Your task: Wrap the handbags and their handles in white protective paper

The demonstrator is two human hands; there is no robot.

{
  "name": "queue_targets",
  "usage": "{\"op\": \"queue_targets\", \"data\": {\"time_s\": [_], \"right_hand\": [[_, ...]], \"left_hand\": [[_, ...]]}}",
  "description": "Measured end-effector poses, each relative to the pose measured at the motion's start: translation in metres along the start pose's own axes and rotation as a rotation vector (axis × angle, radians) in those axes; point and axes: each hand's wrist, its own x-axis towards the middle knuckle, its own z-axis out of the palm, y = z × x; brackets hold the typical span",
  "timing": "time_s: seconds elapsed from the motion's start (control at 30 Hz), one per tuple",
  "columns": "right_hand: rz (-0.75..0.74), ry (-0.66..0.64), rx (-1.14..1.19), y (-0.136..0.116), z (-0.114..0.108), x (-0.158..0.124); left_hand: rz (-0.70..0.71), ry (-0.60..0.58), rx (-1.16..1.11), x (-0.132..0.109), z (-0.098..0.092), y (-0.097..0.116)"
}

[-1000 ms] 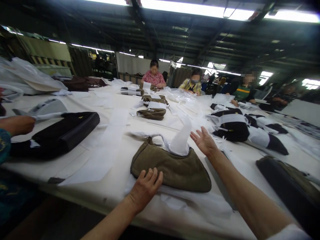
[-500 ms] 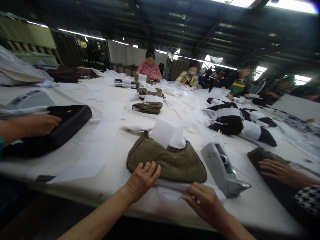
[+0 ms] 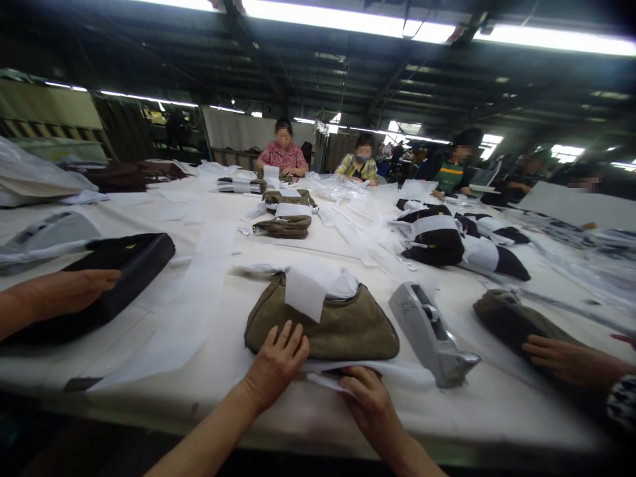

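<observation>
An olive-brown shoulder bag [image 3: 348, 331] lies on its side on the table in front of me, with white paper [image 3: 304, 295] sticking out of its top opening. My left hand [image 3: 278, 361] lies on the bag's lower left front, fingers stretched out. Below the bag's bottom edge, my right hand [image 3: 370, 401] has its fingers curled at a thin white sheet [image 3: 410, 374] that runs under the bag. The fingertips look closed on the sheet's edge, partly hidden. A grey tape dispenser [image 3: 422, 331] stands just right of the bag.
At left, a co-worker's hand [image 3: 74, 289] rests on a black bag [image 3: 144, 258]; at right, another's hand [image 3: 571, 358] touches a dark olive bag [image 3: 511, 315]. Wrapped olive bags [image 3: 285, 225] and black bags [image 3: 432, 245] lie farther back. Several people sit across the table.
My right hand has moved left along the bag's bottom edge, its fingers now farther in at the white sheet. My left hand stays on the bag. The camera view has tilted up slightly.
</observation>
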Motion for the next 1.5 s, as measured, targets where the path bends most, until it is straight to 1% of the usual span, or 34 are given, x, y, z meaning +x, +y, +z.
{"op": "queue_targets", "data": {"time_s": [0.1, 0.2, 0.23, 0.3, 0.37, 0.43, 0.53, 0.63, 0.7, 0.77, 0.8, 0.87, 0.93, 0.97, 1.0, 1.03, 1.13, 1.17, 1.23, 1.3, 1.43, 1.47, 1.5], "right_hand": [[-0.061, 0.035, 0.085, 0.000, -0.004, 0.008], [-0.213, 0.018, 0.074, -0.003, -0.007, 0.013], [-0.278, -0.025, 0.052, -0.004, -0.007, 0.013], [-0.386, -0.175, 0.011, -0.007, -0.006, 0.009], [-0.425, -0.321, -0.006, -0.008, -0.003, 0.001], [-0.402, -0.374, -0.006, -0.006, -0.002, -0.005], [-0.320, -0.377, 0.052, -0.002, -0.009, -0.010], [-0.220, -0.486, 0.200, 0.001, -0.031, -0.011], [-0.149, -0.575, 0.318, 0.002, -0.051, -0.011], [-0.036, -0.599, 0.393, 0.001, -0.069, -0.004], [0.024, -0.574, 0.398, 0.001, -0.075, 0.002], [0.102, -0.461, 0.326, 0.001, -0.080, 0.023], [0.091, -0.308, 0.188, 0.002, -0.076, 0.050], [0.067, -0.264, 0.114, 0.004, -0.071, 0.065], [0.045, -0.271, 0.045, 0.007, -0.064, 0.079], [0.028, -0.325, -0.013, 0.011, -0.057, 0.093], [-0.009, -0.581, -0.097, 0.026, -0.037, 0.130], [-0.012, -0.628, -0.106, 0.033, -0.031, 0.143], [0.006, -0.646, -0.125, 0.050, -0.020, 0.170], [0.042, -0.650, -0.160, 0.070, -0.008, 0.200], [0.115, -0.629, -0.250, 0.112, 0.011, 0.259], [0.127, -0.628, -0.275, 0.120, 0.015, 0.271], [0.136, -0.632, -0.298, 0.127, 0.019, 0.282]], "left_hand": [[-0.003, -0.023, 0.014, 0.002, 0.002, 0.000], [0.026, -0.057, 0.024, 0.010, 0.003, -0.004], [0.041, -0.063, 0.025, 0.014, 0.003, -0.007], [0.055, -0.065, 0.024, 0.023, 0.003, -0.012], [0.045, -0.074, 0.025, 0.029, 0.003, -0.013], [0.049, -0.097, 0.041, 0.032, 0.001, -0.008], [0.039, -0.160, 0.078, 0.029, -0.002, 0.009], [-0.047, -0.212, 0.094, 0.024, -0.004, 0.024], [-0.081, -0.216, 0.089, 0.023, -0.004, 0.027], [-0.094, -0.204, 0.079, 0.022, -0.004, 0.026], [-0.101, -0.198, 0.074, 0.022, -0.004, 0.025], [-0.117, -0.187, 0.063, 0.022, -0.003, 0.024], [-0.130, -0.167, 0.057, 0.021, -0.001, 0.024], [-0.134, -0.154, 0.056, 0.021, 0.000, 0.025], [-0.139, -0.136, 0.055, 0.020, 0.002, 0.025], [-0.148, -0.114, 0.053, 0.019, 0.003, 0.026], [-0.160, -0.048, 0.039, 0.014, 0.008, 0.027], [-0.159, -0.026, 0.038, 0.013, 0.010, 0.026], [-0.153, 0.014, 0.046, 0.010, 0.014, 0.025], [-0.145, 0.091, 0.061, 0.010, 0.021, 0.024], [-0.147, 0.400, 0.080, 0.015, 0.040, 0.020], [-0.160, 0.455, 0.086, 0.016, 0.043, 0.019], [-0.177, 0.482, 0.090, 0.015, 0.046, 0.018]]}}
